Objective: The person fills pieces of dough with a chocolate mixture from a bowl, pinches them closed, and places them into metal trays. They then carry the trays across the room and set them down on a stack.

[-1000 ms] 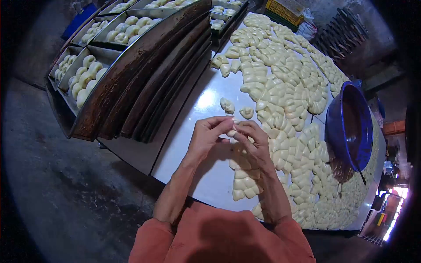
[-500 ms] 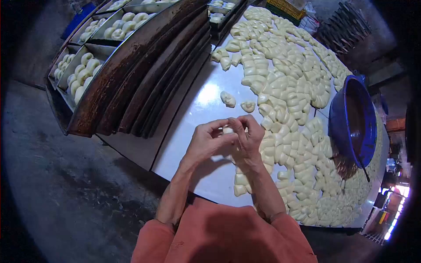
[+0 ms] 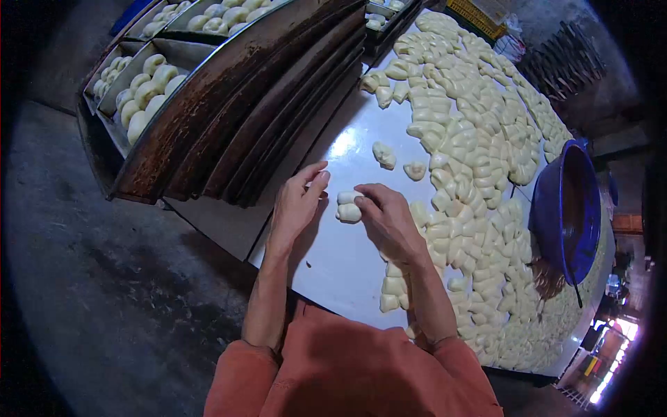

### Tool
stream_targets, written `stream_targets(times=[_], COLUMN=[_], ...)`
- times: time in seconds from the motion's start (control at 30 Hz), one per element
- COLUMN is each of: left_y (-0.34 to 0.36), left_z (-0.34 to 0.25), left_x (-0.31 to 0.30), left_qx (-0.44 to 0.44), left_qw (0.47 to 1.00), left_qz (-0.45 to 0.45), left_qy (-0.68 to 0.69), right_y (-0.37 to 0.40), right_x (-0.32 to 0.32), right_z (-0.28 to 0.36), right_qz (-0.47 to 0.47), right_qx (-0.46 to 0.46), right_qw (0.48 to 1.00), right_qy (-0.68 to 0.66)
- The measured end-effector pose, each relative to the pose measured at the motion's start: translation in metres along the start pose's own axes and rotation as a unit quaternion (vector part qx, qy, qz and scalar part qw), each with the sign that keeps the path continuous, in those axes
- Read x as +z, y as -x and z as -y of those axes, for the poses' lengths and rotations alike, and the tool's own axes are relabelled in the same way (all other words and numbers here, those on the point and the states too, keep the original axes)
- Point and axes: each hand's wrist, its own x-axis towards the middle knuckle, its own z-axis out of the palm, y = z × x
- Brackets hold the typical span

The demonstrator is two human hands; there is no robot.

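Observation:
A pale dough pair, two small lobes side by side, is on the white tabletop between my hands. My right hand pinches its right edge between thumb and fingers. To the left, my left hand is held apart from the dough, fingers loosely stretched and nothing in it. Just beyond are two loose dough lumps with rough faces, an oval lump and a smaller lump. A wide spread of cut dough pieces covers the table to the right.
Stacked dark metal trays rise at the left, the top one holding dough balls in compartments. A blue basin stands among the dough on the right. At the back are a yellow crate and a dark slatted pile.
My hands, earlier together around a piece of dough, have parted. The left has drawn away to the left, while the right stays at the dough. The view has shifted slightly.

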Motion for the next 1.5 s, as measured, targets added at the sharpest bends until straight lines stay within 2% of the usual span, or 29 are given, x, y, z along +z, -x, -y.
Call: stream_targets(times=[0.03, 0.07, 0.1, 0.13, 0.2, 0.23, 0.27, 0.3, 0.33, 0.43, 0.5, 0.53, 0.57, 0.67, 0.7, 0.8, 0.83, 0.87, 0.93, 1.03, 1.13, 1.2, 1.23, 1.27, 1.3, 1.33, 1.43, 1.5], left_y=[0.002, 0.005, 0.008, 0.011, 0.013, 0.013, 0.013, 0.013, 0.012, 0.010, 0.007, 0.005, 0.000, -0.004, -0.007, -0.006, -0.003, -0.001, -0.001, 0.005, 0.006, 0.015, 0.021, 0.022, 0.021, 0.022, 0.036, 0.037], left_z=[0.006, 0.009, 0.013, 0.017, 0.020, 0.019, 0.017, 0.016, 0.016, 0.004, -0.009, -0.012, -0.005, -0.023, -0.026, -0.023, -0.026, -0.031, -0.029, -0.033, -0.040, -0.050, -0.055, -0.043, -0.041, -0.042, -0.053, -0.054], left_x=[0.002, 0.004, 0.006, 0.010, 0.015, 0.016, 0.017, 0.017, 0.017, 0.014, 0.015, 0.018, 0.027, 0.043, 0.048, 0.051, 0.053, 0.053, 0.059, 0.082, 0.110, 0.134, 0.145, 0.165, 0.175, 0.185, 0.219, 0.233], left_qx=[-0.010, 0.024, 0.055, 0.086, 0.093, 0.093, 0.094, 0.037, 0.051, 0.081, 0.044, 0.023, 0.056, 0.002, 0.017, -0.029, 0.015, -0.007, 0.028, 0.079, 0.256, 0.306, 0.351, 0.350, 0.387, 0.424, 0.258, 0.235], left_qw=[1.000, 0.999, 0.996, 0.991, 0.989, 0.988, 0.987, 0.994, 0.994, 0.986, 0.996, 0.999, 0.998, 0.988, 0.990, 0.977, 0.978, 0.981, 0.979, 0.984, 0.965, 0.944, 0.931, 0.928, 0.910, 0.890, 0.897, 0.880], left_qz=[0.005, 0.022, 0.038, 0.057, 0.062, 0.064, 0.065, 0.077, 0.060, 0.002, 0.016, 0.023, 0.017, 0.108, 0.101, 0.151, 0.159, 0.176, 0.202, 0.107, -0.020, -0.020, -0.011, 0.017, 0.020, 0.023, 0.139, 0.202], left_qy=[0.001, -0.028, -0.056, -0.084, -0.097, -0.107, -0.117, -0.065, -0.080, -0.145, -0.076, -0.042, -0.039, 0.107, 0.096, 0.147, 0.133, 0.076, 0.016, 0.120, 0.049, 0.125, 0.103, 0.127, 0.145, 0.164, 0.330, 0.360], right_y=[-0.001, -0.002, 0.003, 0.000, -0.012, -0.020, -0.032, -0.041, -0.048, -0.071, -0.071, -0.065, -0.054, -0.025, -0.020, 0.005, 0.007, 0.007, 0.010, 0.021, 0.035, 0.041, 0.046, 0.049, 0.052, 0.057, 0.070, 0.076], right_x=[0.000, 0.001, -0.001, -0.001, -0.007, -0.010, -0.016, -0.017, -0.018, -0.027, -0.033, -0.031, -0.031, -0.029, -0.030, -0.043, -0.044, -0.048, -0.058, -0.057, -0.064, -0.063, -0.065, -0.067, -0.070, -0.079, -0.107, -0.128], right_z=[-0.006, -0.010, 0.017, 0.018, 0.017, 0.016, 0.003, 0.000, -0.004, -0.036, -0.044, -0.032, -0.017, 0.007, 0.006, 0.021, -0.001, -0.012, -0.025, -0.019, -0.004, -0.009, -0.013, -0.015, 0.006, 0.007, 0.005, -0.006], right_qz=[-0.006, -0.012, -0.017, -0.048, -0.118, -0.147, -0.175, -0.192, -0.209, -0.114, -0.081, -0.059, -0.042, -0.013, 0.009, -0.019, -0.012, 0.035, 0.099, -0.083, -0.125, -0.128, -0.121, -0.113, -0.143, -0.138, -0.145, -0.125], right_qx=[-0.060, -0.121, -0.026, -0.035, -0.055, -0.025, -0.124, -0.147, -0.170, -0.144, -0.053, -0.003, 0.049, 0.096, 0.112, 0.109, 0.086, 0.038, 0.049, 0.031, 0.094, 0.051, 0.025, -0.003, 0.001, 0.002, -0.002, -0.023], right_qw=[0.996, 0.982, 0.997, 0.995, 0.986, 0.985, 0.953, 0.934, 0.912, 0.937, 0.993, 0.997, 0.977, 0.925, 0.912, 0.935, 0.952, 0.968, 0.964, 0.953, 0.920, 0.896, 0.873, 0.848, 0.782, 0.775, 0.771, 0.784], right_qy=[0.072, 0.144, 0.077, 0.084, 0.100, 0.092, 0.212, 0.262, 0.311, 0.297, 0.070, -0.047, -0.205, -0.367, -0.395, -0.337, -0.292, -0.247, -0.242, -0.290, -0.360, -0.423, -0.472, -0.518, -0.607, -0.616, -0.621, -0.607])
